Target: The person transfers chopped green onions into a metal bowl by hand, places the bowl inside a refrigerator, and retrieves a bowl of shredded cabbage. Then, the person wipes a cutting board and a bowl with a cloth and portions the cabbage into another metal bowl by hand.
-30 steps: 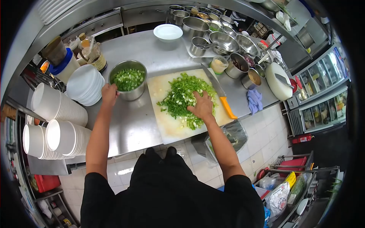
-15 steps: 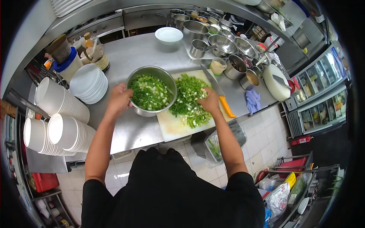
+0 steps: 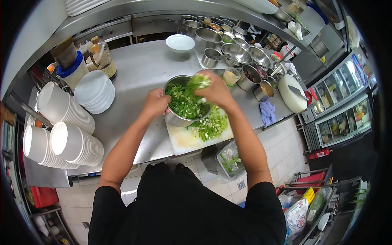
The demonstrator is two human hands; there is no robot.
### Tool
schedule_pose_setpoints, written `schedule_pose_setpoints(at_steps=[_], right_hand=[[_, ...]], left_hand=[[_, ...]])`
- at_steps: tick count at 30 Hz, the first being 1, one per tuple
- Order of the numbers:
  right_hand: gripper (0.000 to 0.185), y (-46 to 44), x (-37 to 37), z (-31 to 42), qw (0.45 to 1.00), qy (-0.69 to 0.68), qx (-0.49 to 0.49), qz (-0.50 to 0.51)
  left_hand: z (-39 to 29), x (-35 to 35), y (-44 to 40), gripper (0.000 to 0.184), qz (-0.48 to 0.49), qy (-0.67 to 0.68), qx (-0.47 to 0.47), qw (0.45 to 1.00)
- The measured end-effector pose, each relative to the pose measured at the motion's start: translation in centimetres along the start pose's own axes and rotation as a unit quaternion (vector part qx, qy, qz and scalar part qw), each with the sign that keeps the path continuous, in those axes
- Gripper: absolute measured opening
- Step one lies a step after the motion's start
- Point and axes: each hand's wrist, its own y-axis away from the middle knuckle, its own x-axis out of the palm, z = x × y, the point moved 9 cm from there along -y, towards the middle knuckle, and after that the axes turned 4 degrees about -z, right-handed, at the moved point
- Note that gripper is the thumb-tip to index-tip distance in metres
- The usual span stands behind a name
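My left hand (image 3: 157, 103) is closed on the rim of a steel bowl (image 3: 179, 120) filled with chopped green onions (image 3: 181, 102). The bowl is tilted slightly over the left part of a white cutting board (image 3: 182, 141). Above the bowl's right side, my right hand (image 3: 215, 89) is closed around a clump of chopped green onions (image 3: 199, 81). More cut pieces (image 3: 212, 126) lie heaped on the board below my right forearm. The knife is hidden behind my right arm.
Stacked white bowls (image 3: 81, 143) and plates (image 3: 96, 92) stand at the left. A white bowl (image 3: 180, 43) sits at the back. Steel pots and bowls (image 3: 237, 53) crowd the back right, with a purple cloth (image 3: 268, 113) near the edge. A lined bin (image 3: 229, 163) stands below the counter.
My right hand has lifted a clump of green onions from the board and carried it left over the bowl. My left hand has shifted the bowl right, over the board. The heap is smaller.
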Motion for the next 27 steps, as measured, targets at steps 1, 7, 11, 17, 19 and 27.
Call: schedule_pose_setpoints(at_steps=[1,7,11,17,19,27], right_hand=[[0.053,0.0,2.5,1.0,0.996,0.062,-0.019,0.06],[0.076,0.0,8.4,1.2,0.967,0.196,-0.052,0.157],[0.047,-0.9,8.2,0.7,0.995,-0.016,-0.015,0.102],[0.012,0.6,5.2,-3.2,0.849,-0.498,0.123,-0.131],[0.012,2.0,2.3,-5.7,0.868,-0.455,0.108,-0.168],[0.024,-0.3,-3.3,-18.9,0.985,0.106,-0.002,-0.135]], left_hand=[[-0.1,0.0,0.1,0.009,-0.004,0.003,0.0,1.0],[1.5,-2.9,1.0,0.009,-0.025,0.031,-0.004,0.999],[2.6,-5.2,2.3,0.007,-0.046,0.051,-0.016,0.998],[4.1,-8.1,3.6,0.007,-0.1,0.058,-0.026,0.993],[5.0,-10.1,3.8,0.006,-0.124,0.103,-0.006,0.987],[8.9,-17.7,5.7,0.005,-0.181,0.106,0.006,0.978]])
